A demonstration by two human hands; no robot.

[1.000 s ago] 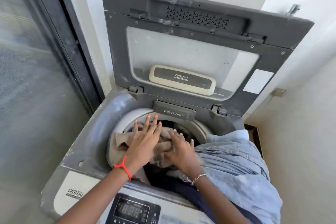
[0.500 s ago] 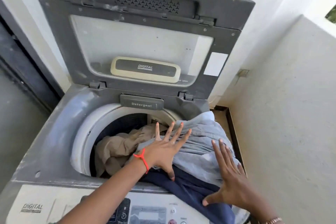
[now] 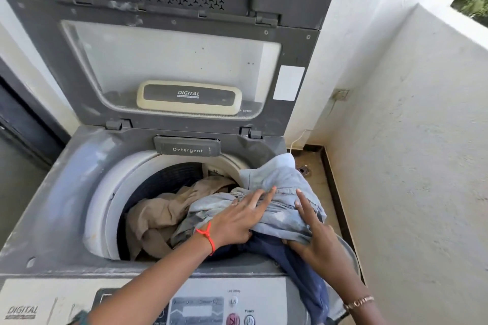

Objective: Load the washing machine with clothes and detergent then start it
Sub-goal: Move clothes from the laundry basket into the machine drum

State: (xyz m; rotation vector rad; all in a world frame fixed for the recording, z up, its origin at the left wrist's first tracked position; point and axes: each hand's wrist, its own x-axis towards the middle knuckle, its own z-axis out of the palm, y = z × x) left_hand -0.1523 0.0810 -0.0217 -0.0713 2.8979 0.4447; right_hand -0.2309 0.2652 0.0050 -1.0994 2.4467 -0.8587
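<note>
a: what's furthest left?
b: the washing machine (image 3: 60,208), a grey top loader, its lid (image 3: 163,42) standing upright at the back. the closed detergent drawer (image 3: 187,146) sits at the rear rim of the drum opening.
a: and inside the drum?
b: a beige garment (image 3: 161,216) lies crumpled on the left side, down in the drum.
a: next?
b: the left hand (image 3: 239,221), with a red thread at the wrist, lies flat with fingers spread on the pale blue garment (image 3: 280,208), pressing rather than gripping.
a: where is that garment?
b: bunched over the drum's right rim, partly inside, partly on the machine's top. a dark navy garment (image 3: 298,269) lies beneath it and hangs over the front right corner.
a: the right hand?
b: the right hand (image 3: 320,243), bracelet at the wrist, has fingers on top of the blue cloth and its thumb tucked under the edge, a loose hold.
</note>
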